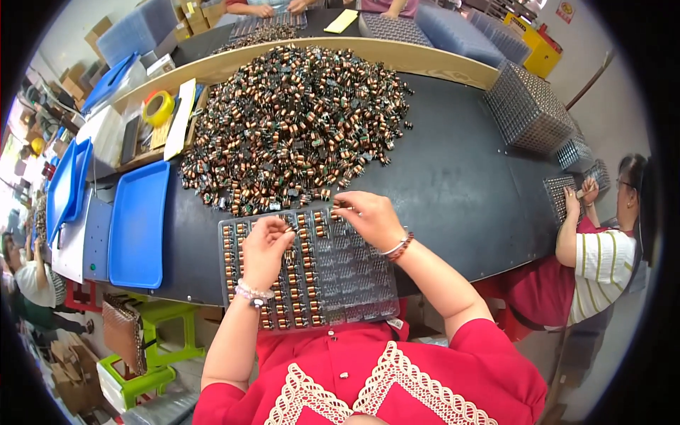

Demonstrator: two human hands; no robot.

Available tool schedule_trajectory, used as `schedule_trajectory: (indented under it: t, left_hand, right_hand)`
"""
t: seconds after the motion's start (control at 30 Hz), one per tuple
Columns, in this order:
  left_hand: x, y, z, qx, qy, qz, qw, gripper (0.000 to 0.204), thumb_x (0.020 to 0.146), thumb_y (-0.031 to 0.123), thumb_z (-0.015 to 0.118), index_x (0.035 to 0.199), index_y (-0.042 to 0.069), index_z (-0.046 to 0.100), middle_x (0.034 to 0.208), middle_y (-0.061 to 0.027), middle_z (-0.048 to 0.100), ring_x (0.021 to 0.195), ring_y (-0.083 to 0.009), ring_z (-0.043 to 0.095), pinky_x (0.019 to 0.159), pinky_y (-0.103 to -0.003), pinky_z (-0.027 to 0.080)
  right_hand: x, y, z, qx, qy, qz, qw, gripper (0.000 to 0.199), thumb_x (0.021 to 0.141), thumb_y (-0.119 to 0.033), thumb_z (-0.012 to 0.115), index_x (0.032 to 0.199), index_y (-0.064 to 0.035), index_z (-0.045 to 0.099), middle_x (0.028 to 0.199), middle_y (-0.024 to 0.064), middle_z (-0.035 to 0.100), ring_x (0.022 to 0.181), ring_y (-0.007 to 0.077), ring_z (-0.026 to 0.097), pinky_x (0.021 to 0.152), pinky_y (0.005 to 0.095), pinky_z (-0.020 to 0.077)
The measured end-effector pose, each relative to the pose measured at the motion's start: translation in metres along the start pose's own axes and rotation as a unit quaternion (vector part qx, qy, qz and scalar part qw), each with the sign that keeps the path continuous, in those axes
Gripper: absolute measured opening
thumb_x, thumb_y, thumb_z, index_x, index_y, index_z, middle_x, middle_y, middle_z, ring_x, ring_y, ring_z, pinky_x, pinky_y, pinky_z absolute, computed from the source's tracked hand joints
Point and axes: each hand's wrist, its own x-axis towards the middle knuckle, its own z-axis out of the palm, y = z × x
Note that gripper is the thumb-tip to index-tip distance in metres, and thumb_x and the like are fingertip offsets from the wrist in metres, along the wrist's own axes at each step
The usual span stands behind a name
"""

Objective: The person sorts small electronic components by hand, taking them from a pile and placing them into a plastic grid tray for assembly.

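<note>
A clear plastic tray (pixel 358 280) with rows of small pockets lies at the table's near edge. Upright copper-wound coils (pixel 306 262) fill several rows on its left side; most of the right-side pockets hold none. Over the filled rows, my left hand (pixel 264 253) is closed in a pinch on a small coil, largely covered by the fingers. My right hand (pixel 373 223) pinches another coil (pixel 338 205) above the tray's far edge. Just beyond both hands rises a large heap of loose coils (pixel 297 120).
A blue tray (pixel 138 227) lies left of the heap, near yellow tape (pixel 159 109) in a wooden box. A low wooden board (pixel 432 57) borders the table's far side. Stacked trays (pixel 528 110) stand far right. Co-workers (pixel 602 248) sit at right and across.
</note>
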Motion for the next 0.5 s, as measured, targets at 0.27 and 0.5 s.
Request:
schedule_trajectory:
  t: [0.27,0.5]
  left_hand:
    - [0.017,-0.003,0.049,0.308,-0.019,0.194,0.931,0.015,0.071,0.014,0.078,0.080,0.007,0.068,0.110,-0.0086,0.057,0.115,-0.0311,0.044,0.100,-0.043,0.035]
    - [0.029,-0.006,0.073,0.387,-0.073,0.144,0.908,0.013,0.067,0.016,0.079,0.075,0.009,0.071,0.114,-0.0062,0.057,0.124,-0.0326,0.037,0.105,-0.047,0.029]
  right_hand:
    - [-0.049,0.011,-0.013,-0.011,-0.013,0.030,0.999,0.017,0.083,-0.016,0.068,0.097,-0.0067,0.067,0.095,0.0091,0.070,0.084,0.0281,0.067,0.071,0.0372,0.0532]
    - [-0.060,0.014,-0.016,-0.045,0.006,0.002,0.999,0.016,0.081,-0.015,0.070,0.095,-0.0086,0.066,0.095,0.0069,0.069,0.087,0.0258,0.066,0.074,0.0366,0.0532]
